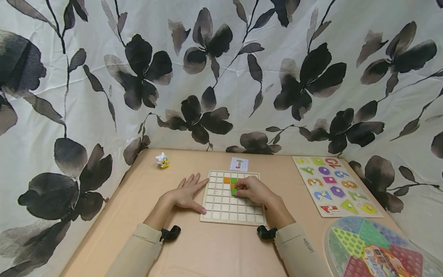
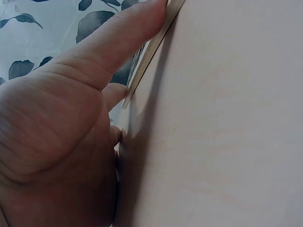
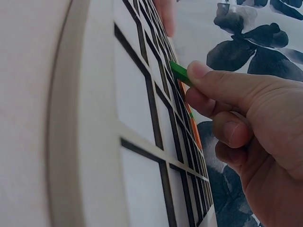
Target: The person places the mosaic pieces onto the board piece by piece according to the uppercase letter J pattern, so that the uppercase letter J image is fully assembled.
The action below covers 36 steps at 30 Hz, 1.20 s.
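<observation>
The head view has one white cloth, printed with dark grey flowers and stems, as the backdrop (image 1: 249, 127) past both hands and around them. Below it stands one tan desk (image 1: 207, 250), plain and smooth, running under both hands to the backdrop. To the right of the right hand, nearer the person, one round clear container (image 1: 330, 250) with coloured dotted sections is cut off by the picture's edge. Beyond it, also right of that hand, lies one number board (image 1: 342, 215) with fifteen pieces, ten numerals and five shapes. Two light sleeves (image 1: 138, 246) reach in behind the hands.

One grid board (image 1: 232, 222) with pale square cells lies flat between the hands. The left hand (image 1: 187, 194) has its fingers straight and spread, gripping nothing, thumb and index finger against the board's left edge. The right hand (image 1: 254, 190), over the board's right half, pinches one green tile (image 3: 180, 73) between thumb and index finger. Two dark wrist devices (image 1: 170, 233) sit behind the hands. One patterned card (image 1: 239, 164) lies beyond the right hand, and one white-and-yellow figurine (image 1: 162, 160) beyond the left. At least three orange and green seated tiles (image 1: 226, 180) lie beside the right fingertips; others may be hidden.
</observation>
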### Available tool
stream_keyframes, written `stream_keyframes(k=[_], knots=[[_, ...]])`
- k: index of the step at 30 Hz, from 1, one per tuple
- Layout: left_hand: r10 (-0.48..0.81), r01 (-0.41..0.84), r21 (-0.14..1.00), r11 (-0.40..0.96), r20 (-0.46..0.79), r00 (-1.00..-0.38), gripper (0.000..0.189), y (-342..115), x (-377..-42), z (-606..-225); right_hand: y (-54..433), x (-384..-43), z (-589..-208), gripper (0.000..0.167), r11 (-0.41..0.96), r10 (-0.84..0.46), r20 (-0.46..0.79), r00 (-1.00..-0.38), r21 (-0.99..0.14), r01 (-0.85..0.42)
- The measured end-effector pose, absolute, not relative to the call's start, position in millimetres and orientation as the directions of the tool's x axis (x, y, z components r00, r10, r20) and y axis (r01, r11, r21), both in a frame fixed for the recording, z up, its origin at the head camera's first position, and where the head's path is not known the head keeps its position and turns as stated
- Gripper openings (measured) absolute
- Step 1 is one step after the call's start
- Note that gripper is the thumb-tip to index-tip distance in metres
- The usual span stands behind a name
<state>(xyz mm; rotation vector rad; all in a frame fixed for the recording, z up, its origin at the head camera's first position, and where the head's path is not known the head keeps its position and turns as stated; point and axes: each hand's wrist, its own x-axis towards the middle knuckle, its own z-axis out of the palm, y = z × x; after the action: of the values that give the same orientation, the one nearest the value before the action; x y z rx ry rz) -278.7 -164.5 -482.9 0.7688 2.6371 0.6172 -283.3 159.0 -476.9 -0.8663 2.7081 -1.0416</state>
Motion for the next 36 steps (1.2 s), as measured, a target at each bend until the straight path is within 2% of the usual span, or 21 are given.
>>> stream_keyframes(k=[18, 36], knots=[[0.566, 0.43, 0.477, 0.766, -0.185, -0.803, 0.124, -164.5, -278.9, -483.4, 157.3, -282.3, -479.8, 0.015, 0.631, -0.534, 0.064, -0.843, -0.633, -0.447], [0.565, 0.425, 0.48, 0.767, -0.192, -0.803, 0.124, -165.1, -279.7, -484.0, 154.3, -282.5, -479.6, 0.012, 0.647, -0.558, 0.101, -0.824, -0.569, -0.508]])
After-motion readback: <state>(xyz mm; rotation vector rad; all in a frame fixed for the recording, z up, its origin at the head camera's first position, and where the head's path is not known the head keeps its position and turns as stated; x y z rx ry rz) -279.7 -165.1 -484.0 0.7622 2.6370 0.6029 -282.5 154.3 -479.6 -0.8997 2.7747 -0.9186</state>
